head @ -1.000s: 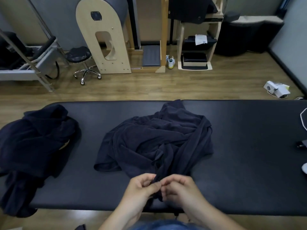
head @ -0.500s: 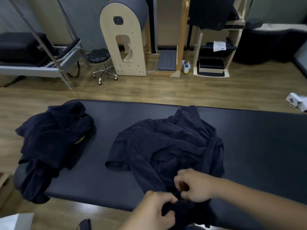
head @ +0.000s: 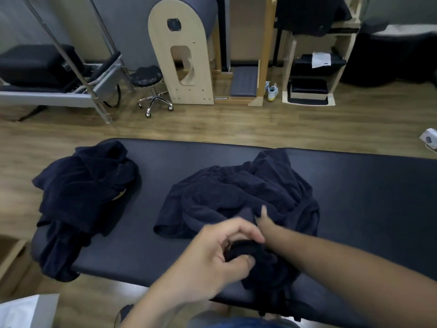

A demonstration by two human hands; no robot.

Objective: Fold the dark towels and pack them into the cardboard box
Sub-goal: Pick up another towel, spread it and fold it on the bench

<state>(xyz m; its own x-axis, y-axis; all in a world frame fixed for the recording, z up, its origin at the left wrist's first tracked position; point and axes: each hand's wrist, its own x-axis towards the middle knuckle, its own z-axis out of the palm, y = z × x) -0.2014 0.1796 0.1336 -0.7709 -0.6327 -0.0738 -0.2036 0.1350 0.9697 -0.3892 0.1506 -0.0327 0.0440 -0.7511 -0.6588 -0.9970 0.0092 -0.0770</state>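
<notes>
Hiding right hand [head: 263, 220]: dark towel [head: 236, 192].

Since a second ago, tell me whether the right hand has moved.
Yes. The right hand has reached forward, away from the near edge of the table, into the middle towel.

No writing, brand or number can be read anywhere. The white sheet of paper [head: 321, 59] on the wooden shelf unit [head: 289, 74] carries marks too blurred to make out. The small white box [head: 429, 138] on the floor [head: 236, 124] shows only a dark patch.
</notes>
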